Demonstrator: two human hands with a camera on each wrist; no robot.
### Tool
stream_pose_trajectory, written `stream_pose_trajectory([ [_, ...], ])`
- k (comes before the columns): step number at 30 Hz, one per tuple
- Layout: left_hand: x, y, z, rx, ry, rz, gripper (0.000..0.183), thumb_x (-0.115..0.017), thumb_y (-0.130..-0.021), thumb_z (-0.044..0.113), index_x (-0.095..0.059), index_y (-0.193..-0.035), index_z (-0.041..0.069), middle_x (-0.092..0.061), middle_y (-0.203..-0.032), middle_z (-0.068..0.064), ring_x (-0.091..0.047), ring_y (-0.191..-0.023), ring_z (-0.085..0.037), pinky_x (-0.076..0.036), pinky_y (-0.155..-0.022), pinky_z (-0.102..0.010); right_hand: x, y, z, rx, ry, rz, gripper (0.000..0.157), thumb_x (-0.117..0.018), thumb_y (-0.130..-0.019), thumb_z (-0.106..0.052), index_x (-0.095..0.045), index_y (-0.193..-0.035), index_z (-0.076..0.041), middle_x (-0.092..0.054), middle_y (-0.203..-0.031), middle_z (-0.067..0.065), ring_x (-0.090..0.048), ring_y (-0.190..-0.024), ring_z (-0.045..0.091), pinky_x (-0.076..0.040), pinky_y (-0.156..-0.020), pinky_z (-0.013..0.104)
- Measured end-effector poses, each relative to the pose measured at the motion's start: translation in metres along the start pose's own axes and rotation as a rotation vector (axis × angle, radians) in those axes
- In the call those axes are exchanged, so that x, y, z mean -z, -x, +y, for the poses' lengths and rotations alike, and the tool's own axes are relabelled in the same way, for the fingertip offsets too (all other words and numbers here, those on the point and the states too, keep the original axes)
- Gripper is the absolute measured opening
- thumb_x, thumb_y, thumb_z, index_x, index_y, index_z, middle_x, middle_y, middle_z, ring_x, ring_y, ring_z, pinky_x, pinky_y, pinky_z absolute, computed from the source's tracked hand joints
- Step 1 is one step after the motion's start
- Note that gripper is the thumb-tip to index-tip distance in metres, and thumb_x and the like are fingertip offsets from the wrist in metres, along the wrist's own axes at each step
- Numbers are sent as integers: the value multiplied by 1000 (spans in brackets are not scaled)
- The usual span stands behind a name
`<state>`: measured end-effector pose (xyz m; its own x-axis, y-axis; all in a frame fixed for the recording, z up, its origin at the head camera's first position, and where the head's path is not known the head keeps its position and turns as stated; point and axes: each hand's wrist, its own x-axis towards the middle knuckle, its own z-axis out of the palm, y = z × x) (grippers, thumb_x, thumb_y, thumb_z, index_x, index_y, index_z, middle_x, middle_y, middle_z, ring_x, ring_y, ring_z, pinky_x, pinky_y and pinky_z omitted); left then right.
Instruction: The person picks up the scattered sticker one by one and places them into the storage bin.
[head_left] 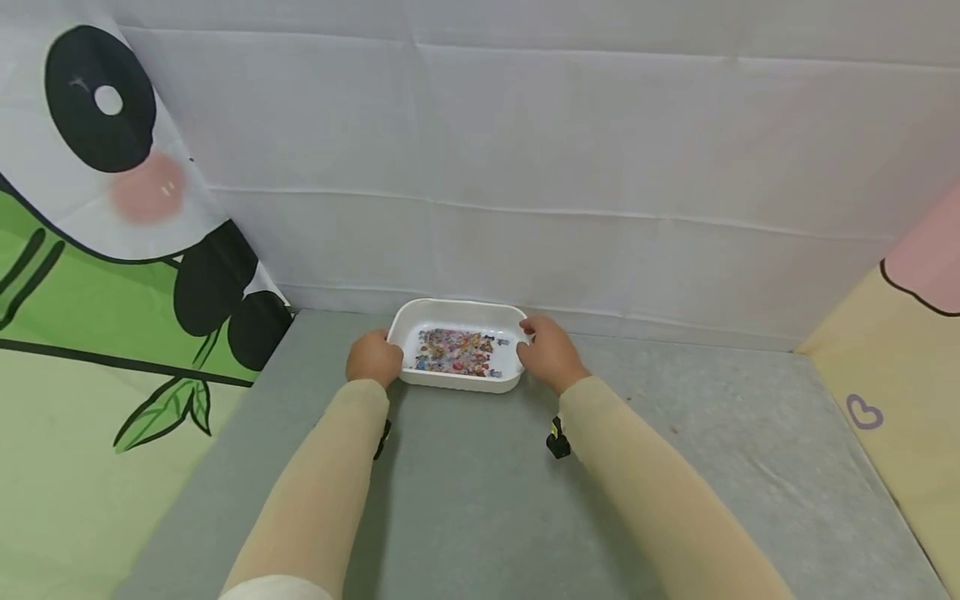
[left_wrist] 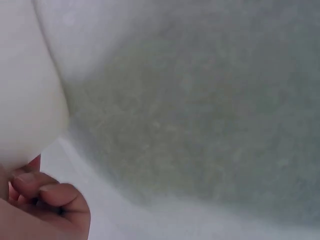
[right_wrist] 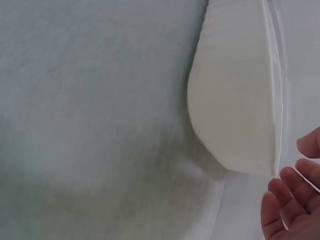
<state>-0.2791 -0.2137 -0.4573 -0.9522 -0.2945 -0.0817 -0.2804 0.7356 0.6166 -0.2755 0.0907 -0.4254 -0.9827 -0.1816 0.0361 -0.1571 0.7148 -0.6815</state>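
Note:
A white plastic tray [head_left: 459, 384] with rounded corners sits on the grey surface near the back wall in the head view. Small multicoloured pieces [head_left: 453, 352] lie spread over its floor. At the left end, my left hand [head_left: 374, 358] grips the tray, its fingers curled by the corner. The left wrist view shows those bent fingers [left_wrist: 62, 195] at the tray's pale wall [left_wrist: 30, 90]. My right hand [head_left: 553, 354] is beside the right end. In the right wrist view its fingers [right_wrist: 287, 200] are loosely bent and spread, close to the tray's rim [right_wrist: 275, 100].
A white cloth wall [head_left: 525, 167] stands right behind the tray. On the left is a printed panel [head_left: 112, 308] with a cartoon figure, on the right a yellow panel [head_left: 870, 367] with a heart. Grey covering [head_left: 465, 500] spreads in front.

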Motion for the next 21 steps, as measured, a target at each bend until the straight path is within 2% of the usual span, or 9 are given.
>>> stream_pose_trajectory([
  [3,5,-8,-4,-38,-10,-75,47,-47,-98,17,-60,-138,-5,-65,-129,-25,-62,-112,-39,-50,-95,-55,5,2,4,-8,30,-30,47,-59,-99,-15,-55,-143,1,-58,-139,17,-56,-124,33,-46,-103,48],
  [7,15,-19,-10,-51,-18,-173,53,-48,-103,31,-59,-138,-7,-62,-134,-26,-60,-114,-39,-50,-95,-53,14,6,11,-18,43,-50,50,-58,-101,-19,-52,-146,1,-54,-144,17,-54,-128,34,-45,-105,49],
  [10,25,-25,-14,-32,-24,-208,58,-47,-105,41,-58,-140,-4,-60,-137,-24,-58,-118,-39,-49,-96,-54,20,9,17,-9,42,-48,50,-58,-100,-19,-52,-146,2,-54,-144,18,-54,-129,35,-45,-106,49],
  [13,37,-26,-16,-34,-54,-223,57,-45,-106,42,-58,-140,-2,-60,-137,-23,-58,-118,-39,-49,-96,-55,26,16,24,9,20,-51,50,-57,-100,-19,-52,-146,2,-55,-142,20,-54,-128,37,-44,-106,50],
  [16,50,-18,-11,-73,-128,-242,55,-44,-106,40,-58,-138,-3,-61,-133,-23,-58,-113,-37,-50,-93,-54,35,24,31,13,1,-56,50,-57,-101,-19,-51,-146,2,-55,-142,20,-54,-128,37,-44,-106,51],
  [21,67,10,9,-186,-265,-264,46,-49,-106,35,-64,-128,-2,-67,-120,-19,-61,-100,-33,-51,-84,-50,51,39,46,1,23,-55,52,-58,-103,-22,-49,-147,2,-54,-144,21,-52,-130,39,-44,-105,54],
])
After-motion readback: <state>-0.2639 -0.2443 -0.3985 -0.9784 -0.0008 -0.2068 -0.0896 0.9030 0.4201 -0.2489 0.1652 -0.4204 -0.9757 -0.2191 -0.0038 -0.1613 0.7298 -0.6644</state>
